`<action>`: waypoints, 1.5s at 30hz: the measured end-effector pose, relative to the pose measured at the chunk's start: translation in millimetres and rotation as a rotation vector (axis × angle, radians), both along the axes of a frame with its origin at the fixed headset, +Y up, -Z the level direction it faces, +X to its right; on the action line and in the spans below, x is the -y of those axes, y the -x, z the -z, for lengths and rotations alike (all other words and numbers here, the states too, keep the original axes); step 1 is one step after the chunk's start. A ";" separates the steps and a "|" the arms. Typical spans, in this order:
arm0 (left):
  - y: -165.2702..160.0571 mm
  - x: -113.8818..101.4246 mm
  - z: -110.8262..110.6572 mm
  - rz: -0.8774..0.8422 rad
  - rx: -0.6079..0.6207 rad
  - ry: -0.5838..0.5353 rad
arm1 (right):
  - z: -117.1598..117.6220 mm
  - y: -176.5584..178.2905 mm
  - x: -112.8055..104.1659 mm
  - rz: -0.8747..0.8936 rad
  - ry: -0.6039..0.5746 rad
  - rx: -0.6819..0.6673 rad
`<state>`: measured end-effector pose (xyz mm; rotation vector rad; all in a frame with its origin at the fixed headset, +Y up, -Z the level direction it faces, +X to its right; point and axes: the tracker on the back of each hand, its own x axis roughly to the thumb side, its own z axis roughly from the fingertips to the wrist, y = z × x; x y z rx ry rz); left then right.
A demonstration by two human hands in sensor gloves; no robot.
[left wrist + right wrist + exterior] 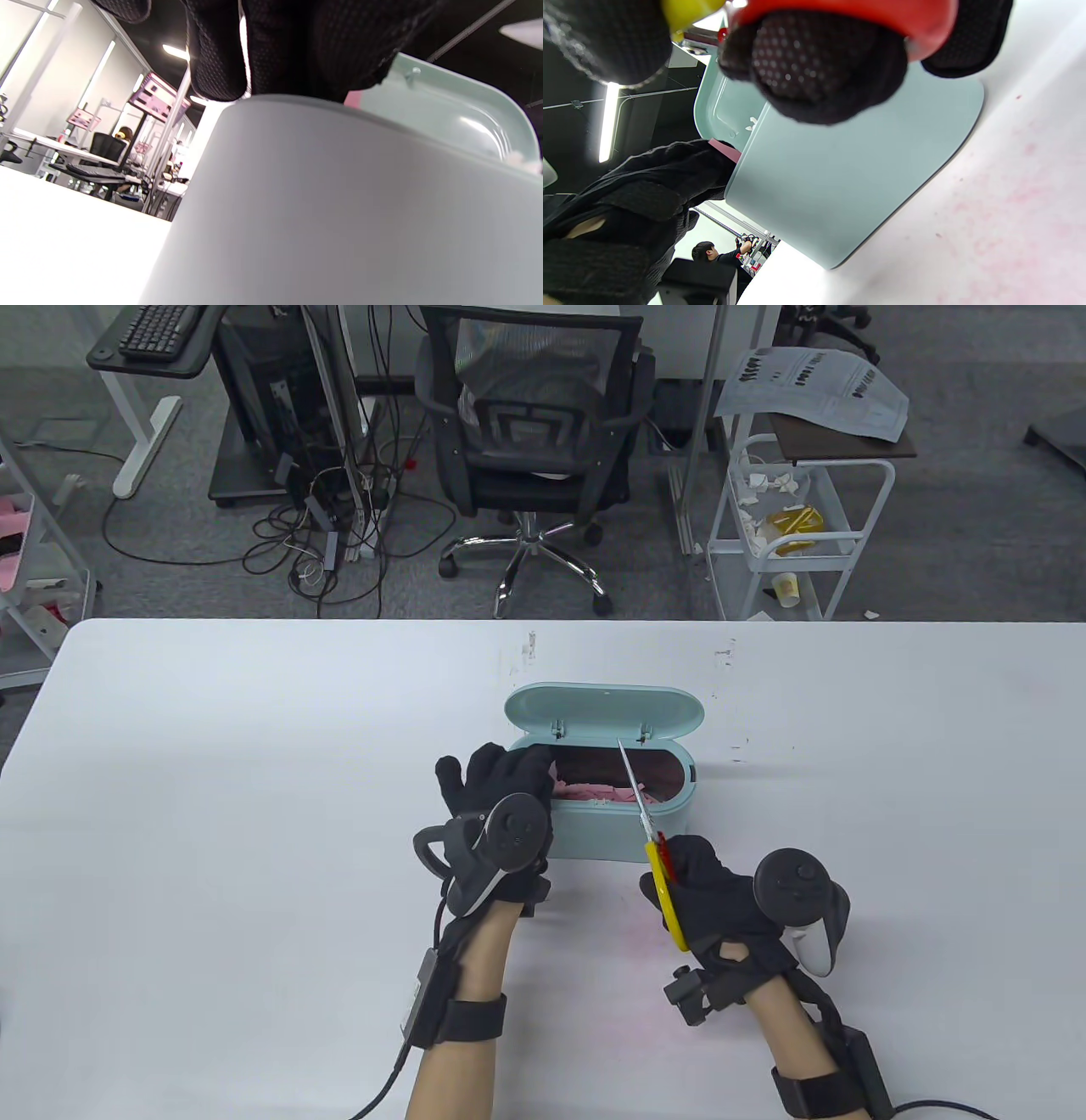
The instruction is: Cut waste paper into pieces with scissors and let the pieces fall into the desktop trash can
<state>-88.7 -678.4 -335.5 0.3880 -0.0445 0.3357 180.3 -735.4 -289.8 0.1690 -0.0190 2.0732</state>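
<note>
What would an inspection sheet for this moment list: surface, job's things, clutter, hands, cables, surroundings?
Surface: white table, faint pink smudges near the right hand.
Job's things: mint trash can, lid open; pink paper pieces inside; scissors, blades over the opening.
Clutter: nothing seen on the table.
Hands: left hand at the can's left rim, on pink paper; right hand grips the scissors' handles.
Cables: glove leads along both forearms; tangle on the floor.
Surroundings: office chair, white cart, printed sheet.
</note>
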 end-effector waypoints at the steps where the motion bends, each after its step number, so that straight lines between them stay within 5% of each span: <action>1: -0.1 0.6 -0.2 0.006 0.006 0.016 | 0.0 -0.3 -0.2 -0.004 -0.001 -0.002; 6: -1.2 -1.1 -4.4 0.070 0.035 0.055 | 0.3 -2.2 -0.8 -0.009 -0.008 -0.002; 14: 11.9 4.0 -32.8 0.466 -0.061 0.022 | -0.7 -2.7 -2.0 -0.013 -0.015 -0.007; 23: 40.9 24.7 -53.2 0.239 0.004 0.167 | -5.9 -0.7 -6.0 -0.033 -0.040 -0.009; 32: 71.8 18.7 -97.2 0.149 0.168 0.209 | -8.1 -5.1 -9.5 -0.037 -0.060 0.007; 40: 107.5 37.0 -104.9 0.212 0.098 0.097 | -12.6 -8.4 -19.8 -0.136 -0.120 0.043; 45: 123.6 45.5 -102.5 0.139 0.078 0.149 | -16.0 -12.8 -27.7 -0.202 -0.139 0.074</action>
